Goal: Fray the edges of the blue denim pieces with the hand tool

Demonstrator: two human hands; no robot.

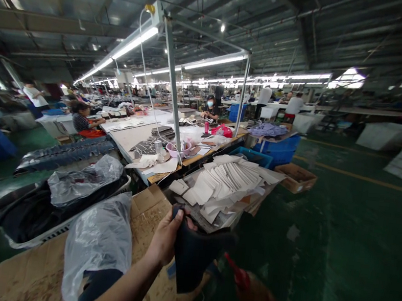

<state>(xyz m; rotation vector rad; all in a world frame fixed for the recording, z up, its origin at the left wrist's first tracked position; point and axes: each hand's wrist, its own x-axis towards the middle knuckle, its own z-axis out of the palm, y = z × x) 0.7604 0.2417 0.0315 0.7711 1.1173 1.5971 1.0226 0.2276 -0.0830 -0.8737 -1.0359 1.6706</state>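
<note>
My left hand (166, 235) is closed on a dark, curved flat piece (191, 253), its thumb pressed on the top corner. The piece hangs from the fingers, wide at the top right and narrowing downward; whether it is fabric or leather I cannot tell. Lower right, my right hand (259, 299), dim and smeared, is wrapped round a red tool with a slim pointed tip (238, 274). That tip aims up and left, near the dark piece's right side, with a gap between them. The tool's exact kind is unclear.
Brown cardboard (153, 287) lies below my hands, a clear plastic bag (102, 241) on its left. Ahead sit stacked pale cut pieces (222, 183) beside a worktable (129, 136) with a metal post (173, 82). A cardboard box (295, 178) stands right. Several people work farther off.
</note>
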